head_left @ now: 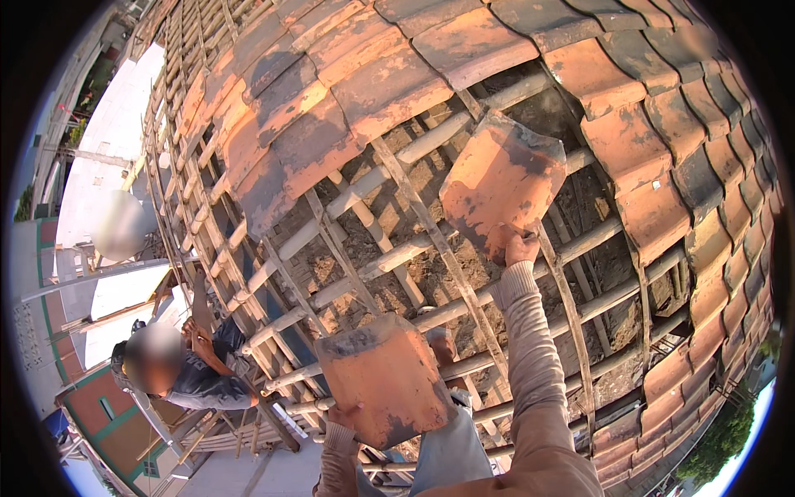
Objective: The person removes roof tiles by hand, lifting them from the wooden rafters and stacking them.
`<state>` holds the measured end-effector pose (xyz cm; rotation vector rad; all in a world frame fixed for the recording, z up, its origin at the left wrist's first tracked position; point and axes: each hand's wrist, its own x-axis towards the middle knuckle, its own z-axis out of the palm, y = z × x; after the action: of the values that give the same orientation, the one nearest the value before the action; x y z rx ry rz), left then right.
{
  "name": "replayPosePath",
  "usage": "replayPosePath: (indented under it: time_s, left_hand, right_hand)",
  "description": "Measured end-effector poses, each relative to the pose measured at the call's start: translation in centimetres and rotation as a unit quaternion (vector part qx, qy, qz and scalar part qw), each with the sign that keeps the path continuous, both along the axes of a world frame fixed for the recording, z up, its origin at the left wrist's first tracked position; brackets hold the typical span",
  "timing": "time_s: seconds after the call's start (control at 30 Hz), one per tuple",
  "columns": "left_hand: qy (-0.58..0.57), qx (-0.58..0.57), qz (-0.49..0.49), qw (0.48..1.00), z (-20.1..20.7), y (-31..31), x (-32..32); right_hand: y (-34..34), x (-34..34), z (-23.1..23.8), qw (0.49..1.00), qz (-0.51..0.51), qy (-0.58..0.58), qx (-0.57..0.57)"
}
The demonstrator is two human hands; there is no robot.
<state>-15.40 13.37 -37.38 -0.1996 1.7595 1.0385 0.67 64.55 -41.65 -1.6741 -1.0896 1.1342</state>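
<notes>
My right hand (pixel 520 248) grips the lower edge of an orange clay roof tile (pixel 503 178) with dark patches. That tile is held out over the open wooden frame, close to the laid rows above it. Low in the view, my left hand (pixel 344 419) is closed on the left edge of a second clay roof tile (pixel 385 383), tilted in front of my legs. Its fingers are partly hidden by the tile. Beneath both tiles run round poles (pixel 354 195) crossed by thin wooden battens (pixel 418 203).
Overlapping laid tiles (pixel 381 91) cover the upper roof, and more tiles (pixel 650 190) curve down the right side. Between the poles, gaps show rubble and earth (pixel 439 277) below. At the lower left a co-worker (pixel 203 369) in dark clothing is beside the roof's edge. Buildings lie beyond.
</notes>
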Motion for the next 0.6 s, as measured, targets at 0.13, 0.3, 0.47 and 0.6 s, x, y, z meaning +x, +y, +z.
replayPosePath:
  time_s: [0.13, 0.3, 0.47, 0.6]
  left_hand:
    - [-0.007, 0.011, 0.016, 1.0, -2.6, -1.2, -0.2]
    - [0.036, -0.029, -0.084, 0.995, -6.1, 3.4, -1.8]
    - [0.013, -0.035, -0.043, 0.998, -14.8, 5.4, -2.6]
    - [-0.045, -0.03, 0.022, 0.998, -19.7, 6.8, -0.9]
  right_hand:
    - [-2.9, 2.6, -0.4, 0.973, -0.044, -0.221, -0.055]
    - [-1.9, 5.0, 4.3, 0.983, 0.013, -0.172, -0.063]
    - [-9.0, 6.3, 5.3, 0.988, 0.078, -0.055, -0.119]
    - [-16.6, 6.3, 2.3, 0.941, 0.196, -0.058, -0.271]
